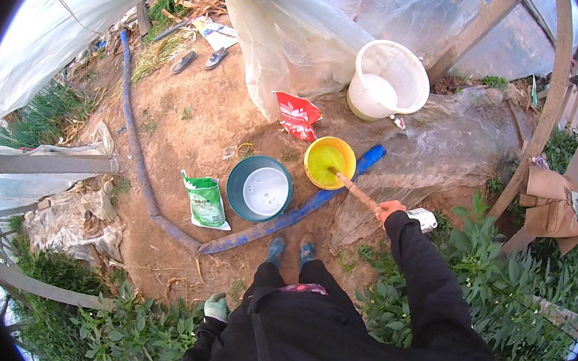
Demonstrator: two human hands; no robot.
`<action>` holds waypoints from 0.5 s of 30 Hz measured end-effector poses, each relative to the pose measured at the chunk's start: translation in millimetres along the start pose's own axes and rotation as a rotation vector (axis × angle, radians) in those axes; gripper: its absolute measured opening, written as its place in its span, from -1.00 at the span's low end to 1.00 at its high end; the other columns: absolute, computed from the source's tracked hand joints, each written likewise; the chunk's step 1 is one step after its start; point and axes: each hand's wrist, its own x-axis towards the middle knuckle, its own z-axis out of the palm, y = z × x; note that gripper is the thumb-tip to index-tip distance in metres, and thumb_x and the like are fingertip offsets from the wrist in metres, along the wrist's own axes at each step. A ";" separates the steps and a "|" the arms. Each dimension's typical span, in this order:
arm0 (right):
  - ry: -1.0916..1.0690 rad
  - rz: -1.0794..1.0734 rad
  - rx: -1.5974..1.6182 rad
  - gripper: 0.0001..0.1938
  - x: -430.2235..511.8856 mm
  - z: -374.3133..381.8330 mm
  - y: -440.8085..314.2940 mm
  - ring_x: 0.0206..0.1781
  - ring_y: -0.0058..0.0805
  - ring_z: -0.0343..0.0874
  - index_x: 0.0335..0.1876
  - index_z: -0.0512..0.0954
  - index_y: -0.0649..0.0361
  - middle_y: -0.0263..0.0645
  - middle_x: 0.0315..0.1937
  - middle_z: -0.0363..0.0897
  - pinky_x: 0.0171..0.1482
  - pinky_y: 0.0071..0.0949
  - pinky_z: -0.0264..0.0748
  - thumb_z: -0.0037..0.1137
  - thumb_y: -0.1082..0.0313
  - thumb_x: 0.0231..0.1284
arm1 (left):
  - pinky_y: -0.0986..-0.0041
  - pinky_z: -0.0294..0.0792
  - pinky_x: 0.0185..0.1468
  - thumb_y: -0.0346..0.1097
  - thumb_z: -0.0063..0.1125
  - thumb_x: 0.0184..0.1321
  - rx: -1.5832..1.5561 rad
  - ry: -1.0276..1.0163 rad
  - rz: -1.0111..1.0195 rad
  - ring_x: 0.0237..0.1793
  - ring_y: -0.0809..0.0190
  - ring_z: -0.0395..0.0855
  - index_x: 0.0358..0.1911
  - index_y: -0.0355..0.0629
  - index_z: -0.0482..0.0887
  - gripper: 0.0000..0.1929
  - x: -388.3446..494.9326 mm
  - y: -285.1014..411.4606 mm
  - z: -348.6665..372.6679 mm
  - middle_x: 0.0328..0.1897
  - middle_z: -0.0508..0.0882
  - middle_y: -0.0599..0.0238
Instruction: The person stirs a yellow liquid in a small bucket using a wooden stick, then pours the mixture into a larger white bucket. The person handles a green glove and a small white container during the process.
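My bare right hand is closed around the upper end of a wooden stick. The stick's lower end dips into yellow-green liquid inside a yellow bucket. Beside that bucket, to the left, stands a dark green bucket with whitish, bubbly liquid. My left hand, in a pale green glove, hangs low near my side by the plants; its finger position is unclear. A red printed bag lies just behind the yellow bucket. Left of the green bucket lies a green and white bag.
A blue hose curves over the soil before my boots and passes beside the yellow bucket. A large white tub with a spout stands on plastic sheeting at the back right. Leafy plants and wooden poles border the right side.
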 end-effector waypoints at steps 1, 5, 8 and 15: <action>0.034 -0.015 -0.043 -0.63 0.4 1.5 -0.7 -0.30 -0.30 0.58 -0.10 0.54 0.22 -0.06 -0.30 0.58 -0.25 -0.43 0.51 0.22 0.33 -0.13 | 0.50 0.29 -0.71 -0.46 -0.07 0.07 -0.007 -0.009 0.021 -0.82 0.30 0.41 -0.24 -0.32 0.59 -0.79 -0.5 -0.1 0.2 -0.74 0.51 0.21; 0.072 -0.038 -0.052 -0.61 -1.2 12.9 -7.9 -0.15 -0.21 0.55 -0.12 0.56 0.18 -0.05 -0.24 0.57 -0.05 -0.41 0.45 0.24 0.28 -0.18 | 0.50 0.30 -0.70 -0.45 -0.07 0.08 -0.013 -0.011 0.002 -0.82 0.30 0.42 -0.24 -0.32 0.59 -0.79 -3.7 2.2 3.0 -0.74 0.52 0.21; 0.038 -0.018 0.036 -0.60 -6.3 19.6 -13.6 -0.09 -0.19 0.53 -0.12 0.55 0.16 -0.06 -0.21 0.57 0.02 -0.40 0.41 0.25 0.28 -0.20 | 0.49 0.30 -0.70 -0.44 -0.09 0.08 -0.034 -0.037 -0.029 -0.82 0.29 0.41 -0.23 -0.32 0.58 -0.78 -3.1 4.7 6.7 -0.74 0.52 0.21; -0.157 -0.043 0.035 -0.58 -17.8 10.8 -15.8 -0.43 -0.38 0.59 0.02 0.47 0.18 -0.08 -0.22 0.57 -0.35 -0.43 0.52 0.18 0.34 -0.04 | 0.50 0.29 -0.68 -0.45 -0.10 0.07 -0.023 -0.060 0.011 -0.79 0.30 0.42 -0.22 -0.32 0.58 -0.77 3.5 4.7 7.7 -0.70 0.52 0.22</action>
